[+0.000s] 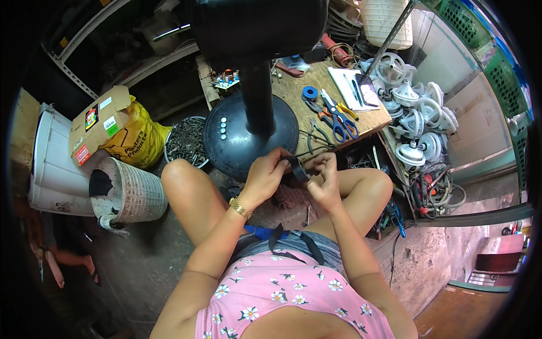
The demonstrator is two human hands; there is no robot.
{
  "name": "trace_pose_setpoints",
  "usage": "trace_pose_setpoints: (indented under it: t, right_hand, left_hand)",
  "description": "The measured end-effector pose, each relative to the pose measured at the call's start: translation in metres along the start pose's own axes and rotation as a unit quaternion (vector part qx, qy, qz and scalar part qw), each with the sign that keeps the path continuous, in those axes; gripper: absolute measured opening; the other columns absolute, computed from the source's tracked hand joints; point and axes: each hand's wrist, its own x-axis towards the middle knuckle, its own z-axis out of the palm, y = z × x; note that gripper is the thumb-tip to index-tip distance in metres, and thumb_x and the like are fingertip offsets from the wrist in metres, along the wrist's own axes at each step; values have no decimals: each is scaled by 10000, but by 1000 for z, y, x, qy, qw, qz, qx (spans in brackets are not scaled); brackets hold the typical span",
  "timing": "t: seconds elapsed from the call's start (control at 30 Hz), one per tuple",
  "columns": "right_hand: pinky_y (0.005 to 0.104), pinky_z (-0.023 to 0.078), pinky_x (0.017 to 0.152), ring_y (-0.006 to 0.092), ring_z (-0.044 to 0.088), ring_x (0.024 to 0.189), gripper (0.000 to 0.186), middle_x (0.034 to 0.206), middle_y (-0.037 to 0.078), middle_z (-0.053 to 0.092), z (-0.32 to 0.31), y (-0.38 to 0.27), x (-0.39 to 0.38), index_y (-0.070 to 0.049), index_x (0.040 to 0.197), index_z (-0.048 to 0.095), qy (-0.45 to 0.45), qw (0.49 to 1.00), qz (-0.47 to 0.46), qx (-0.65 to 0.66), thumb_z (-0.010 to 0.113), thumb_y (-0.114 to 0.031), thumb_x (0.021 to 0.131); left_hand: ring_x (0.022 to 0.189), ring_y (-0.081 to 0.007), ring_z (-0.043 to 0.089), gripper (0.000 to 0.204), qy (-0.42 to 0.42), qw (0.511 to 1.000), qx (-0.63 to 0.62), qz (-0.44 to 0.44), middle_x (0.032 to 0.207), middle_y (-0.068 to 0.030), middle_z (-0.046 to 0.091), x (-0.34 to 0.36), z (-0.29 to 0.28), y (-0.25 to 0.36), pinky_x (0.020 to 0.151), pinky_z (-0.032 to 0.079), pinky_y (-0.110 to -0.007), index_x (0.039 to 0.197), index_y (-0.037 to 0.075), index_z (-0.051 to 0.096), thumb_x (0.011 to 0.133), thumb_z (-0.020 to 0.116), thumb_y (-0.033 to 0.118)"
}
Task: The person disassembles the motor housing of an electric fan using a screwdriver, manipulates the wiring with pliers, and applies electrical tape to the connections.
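Above my lap, both hands meet over a dark cord and a black band that looks like a roll of black tape (pixel 300 169). My left hand (pixel 269 176), with a gold watch or bracelet (pixel 240 208) at the wrist, pinches the dark cord at its fingertips. The fingers of my right hand (pixel 325 182) are curled against the black tape roll. Exactly how the cord (pixel 316 151) runs between my fingers is hidden. Just beyond my hands stands a black round pedestal base (pixel 226 150) with a thick black column (pixel 257 96); several small pale round pieces (pixel 223 129) lie on it.
The wooden bench (pixel 322 73) at right holds blue-handled scissors (pixel 340 121), pliers (pixel 317 133) and a blue tape roll (pixel 309 92). White plastic wheel-like parts (pixel 420 110) pile up beyond it. A screw-filled tub (pixel 187 141), a white basket (pixel 138 189) and a yellow bag (pixel 138 135) stand left.
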Motion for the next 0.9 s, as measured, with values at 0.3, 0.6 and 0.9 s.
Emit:
trace_pose_setpoints:
  t: [0.3,0.6,0.9]
  right_hand:
    - [392,397,865,277,610,901,407,894,126,638,5,13,-2,-17,1065,509,14,976,-95,-194,586,16,667]
    - [402,503,695,312,646,734,437,840,169,642,10,-52,62,-7,1086,578,-56,947,40,-314,739,-205,732]
    - [281,479,644,168,615,712,661,845,94,628,20,-41,62,-40,1269,395,14,996,80,-47,714,-29,690]
  left_hand:
    - [668,-165,653,106,69,979,165,96,799,-59,684,-8,8,19,612,491,-281,935,25,636,836,664,51]
    - [584,-238,612,128,157,858,368,322,685,-48,599,-7,18,0,515,482,-364,756,97,557,781,681,88]
    - [729,-312,683,154,181,945,212,174,806,-167,676,-8,24,-10,623,511,-373,1018,21,532,891,600,74]
